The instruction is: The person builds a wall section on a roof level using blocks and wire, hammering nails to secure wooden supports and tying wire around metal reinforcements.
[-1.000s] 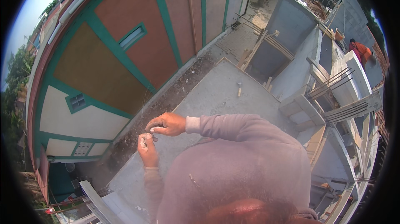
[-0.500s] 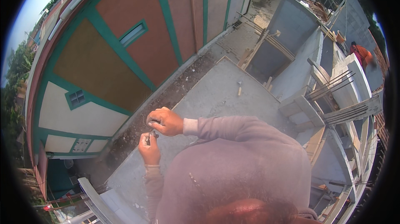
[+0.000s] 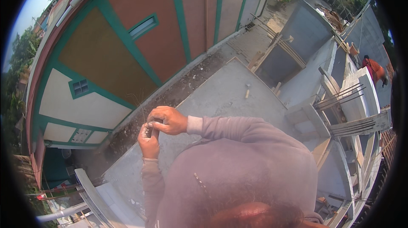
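Working both hands together over the grey concrete slab, near its edge toward the neighbouring wall. Compared with a second ago, pulling the hands in closer to the chest and stacking them tighter; half a second ago sitting a touch further out over the slab, so probably settling into fiddly work on the small piece rather than reaching for anything new. Left hand curling upward, fingers folded around a small dark thing, too tiny and blurred to tell what kind. Right hand coming across from the right, lying over the top of the left, fingers bent and pressed together, touching the same small piece; cannot tell whether pinching it or just covering it. Both forearms in pale mauve sleeves, right one bent sharply across the slab, left one rising straight from below. Lying further out on the slab, well apart from the hands, a hammer-like tool, untouched. Beyond the slab's far edge, a strip of rubble and then the building wall in brown, cream and green. To the right of the slab, grey block walls with steel rods sticking out, and a person in orange far off there.
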A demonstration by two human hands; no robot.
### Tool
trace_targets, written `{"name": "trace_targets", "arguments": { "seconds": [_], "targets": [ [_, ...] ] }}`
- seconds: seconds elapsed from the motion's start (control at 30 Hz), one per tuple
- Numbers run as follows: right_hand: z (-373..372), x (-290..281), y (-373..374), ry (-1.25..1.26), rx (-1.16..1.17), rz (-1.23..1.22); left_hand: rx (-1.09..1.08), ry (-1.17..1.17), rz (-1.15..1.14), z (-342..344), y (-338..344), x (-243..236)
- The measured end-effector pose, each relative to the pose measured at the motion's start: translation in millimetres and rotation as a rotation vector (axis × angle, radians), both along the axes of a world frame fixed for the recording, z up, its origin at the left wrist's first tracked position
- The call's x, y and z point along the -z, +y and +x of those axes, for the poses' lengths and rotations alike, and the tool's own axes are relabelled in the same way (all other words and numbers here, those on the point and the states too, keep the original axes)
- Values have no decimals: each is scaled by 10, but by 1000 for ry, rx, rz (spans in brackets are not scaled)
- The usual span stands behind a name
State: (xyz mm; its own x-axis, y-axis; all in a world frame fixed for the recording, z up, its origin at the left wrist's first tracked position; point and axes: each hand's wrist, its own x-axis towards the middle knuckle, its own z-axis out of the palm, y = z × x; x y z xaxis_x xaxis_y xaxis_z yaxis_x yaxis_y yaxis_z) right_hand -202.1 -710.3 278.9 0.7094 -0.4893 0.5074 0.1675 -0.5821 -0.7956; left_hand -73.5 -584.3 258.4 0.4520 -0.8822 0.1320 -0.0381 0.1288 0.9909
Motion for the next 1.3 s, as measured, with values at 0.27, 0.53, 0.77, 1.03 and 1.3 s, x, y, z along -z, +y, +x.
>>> {"name": "trace_targets", "arguments": {
  "seconds": [0.27,0.53,0.77,1.03,1.3],
  "targets": [
    [46,-118,-325,-17,149,111,-70,-530,191,112,161,531],
    [-507,125,-1329,-92,598,251,-467,-233,363,633,1056,1215],
    [-624,673,-1464,-4,497,310,-1224,406,194,815,2449,2088],
    [164,1567,-610,425,26,264,-1752,802,98,113,3472,2202],
    [1265,1551,635,656,-615,52,-1995,840,28,-703,4434,3118]
  ]
}}
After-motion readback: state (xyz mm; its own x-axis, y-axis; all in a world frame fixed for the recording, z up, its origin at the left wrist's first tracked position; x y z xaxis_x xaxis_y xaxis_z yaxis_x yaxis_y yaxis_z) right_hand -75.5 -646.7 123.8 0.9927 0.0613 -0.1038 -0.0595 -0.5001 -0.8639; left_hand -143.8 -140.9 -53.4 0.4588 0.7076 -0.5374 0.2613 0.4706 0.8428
